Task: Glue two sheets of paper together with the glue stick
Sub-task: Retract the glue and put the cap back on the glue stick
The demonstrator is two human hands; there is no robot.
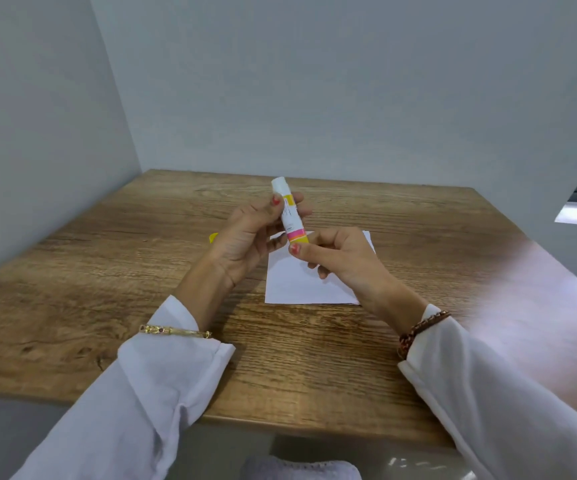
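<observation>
Two hands: left hand grips the barrel, right hand pinches the base, of the white glue stick with yellow and pink bands
Stick: held over the wooden counter, tip toward 12 o'clock
Paper: white paper sheet lies flat below; a second sheet cannot be made out
Object at 9 o'clock: small yellow thing, possibly the cap
Risk: over-twisting could snap the glue
Label: print too small to read

Glue stick: white w/ yellow-pink label, near upright, tip tilted to 11 o'clock, above white paper lying flat.
</observation>
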